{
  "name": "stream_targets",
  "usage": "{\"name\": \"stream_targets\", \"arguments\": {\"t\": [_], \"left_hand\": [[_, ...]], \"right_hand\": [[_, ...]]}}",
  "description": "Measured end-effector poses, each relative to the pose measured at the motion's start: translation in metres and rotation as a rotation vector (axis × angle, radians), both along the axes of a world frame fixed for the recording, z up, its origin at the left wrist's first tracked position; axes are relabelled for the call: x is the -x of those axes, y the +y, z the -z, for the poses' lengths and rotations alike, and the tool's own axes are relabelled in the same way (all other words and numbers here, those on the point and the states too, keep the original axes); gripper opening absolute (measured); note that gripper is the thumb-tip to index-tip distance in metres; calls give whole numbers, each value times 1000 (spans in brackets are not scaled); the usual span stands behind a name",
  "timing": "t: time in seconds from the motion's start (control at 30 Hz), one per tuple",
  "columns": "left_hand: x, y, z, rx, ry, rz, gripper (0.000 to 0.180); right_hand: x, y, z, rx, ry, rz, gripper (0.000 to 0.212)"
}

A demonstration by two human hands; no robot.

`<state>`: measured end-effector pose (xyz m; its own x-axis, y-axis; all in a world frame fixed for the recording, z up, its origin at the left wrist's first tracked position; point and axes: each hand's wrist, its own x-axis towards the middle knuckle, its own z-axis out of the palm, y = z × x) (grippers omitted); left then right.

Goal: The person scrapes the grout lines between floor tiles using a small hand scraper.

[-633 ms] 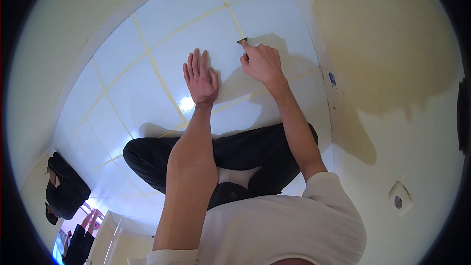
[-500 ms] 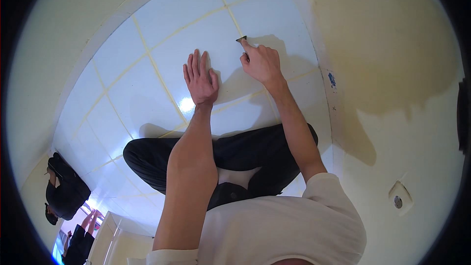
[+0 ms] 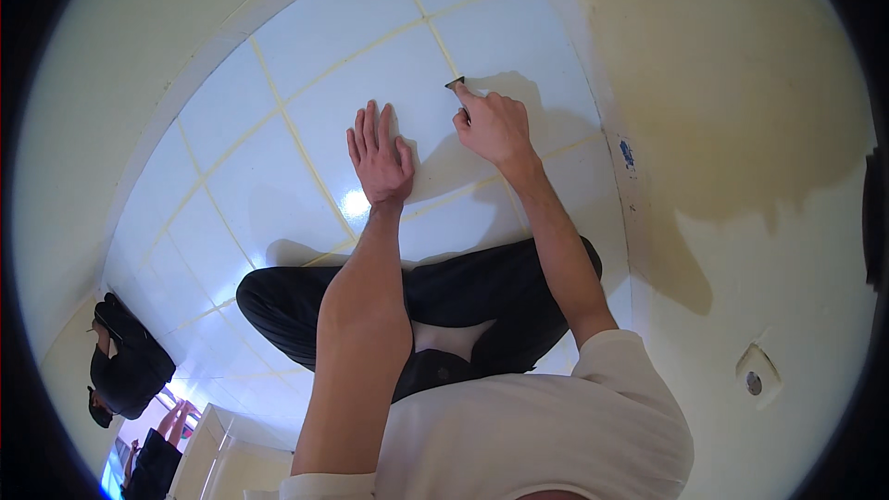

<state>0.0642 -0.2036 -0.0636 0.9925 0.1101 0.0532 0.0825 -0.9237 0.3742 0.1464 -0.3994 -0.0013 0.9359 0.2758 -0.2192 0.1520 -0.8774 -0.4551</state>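
Observation:
My right hand [image 3: 497, 125] is closed round a small scraper with a dark triangular blade [image 3: 455, 84]; its handle is hidden in the palm. The index finger points along the tool, and the blade meets the floor at a yellowish grout line [image 3: 443, 44] between pale tiles. Left of it, my left hand [image 3: 381, 162] lies flat on a tile [image 3: 431, 153], fingers spread and holding nothing.
I sit cross-legged, my dark-trousered legs [image 3: 287, 306] close below the hands. A stained cream wall [image 3: 741, 130] rises at right, another pale wall [image 3: 83, 130] at left. At the lower left a person in black [image 3: 134, 361] crouches by the wall; another person [image 3: 153, 463] is beyond.
The blade and my right hand have come slightly nearer to me along the grout line. My left hand stays flat in place; the whole view has shifted a little.

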Motion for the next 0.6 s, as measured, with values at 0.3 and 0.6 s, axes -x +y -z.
{"name": "stream_targets", "arguments": {"t": [0.3,0.6], "left_hand": [[0,0,1,-26,12,4,60],[1,0,4,-16,-6,10,60]], "right_hand": [[3,2,1,21,11,-3,42],[6,3,2,17,-3,-12,43]]}}
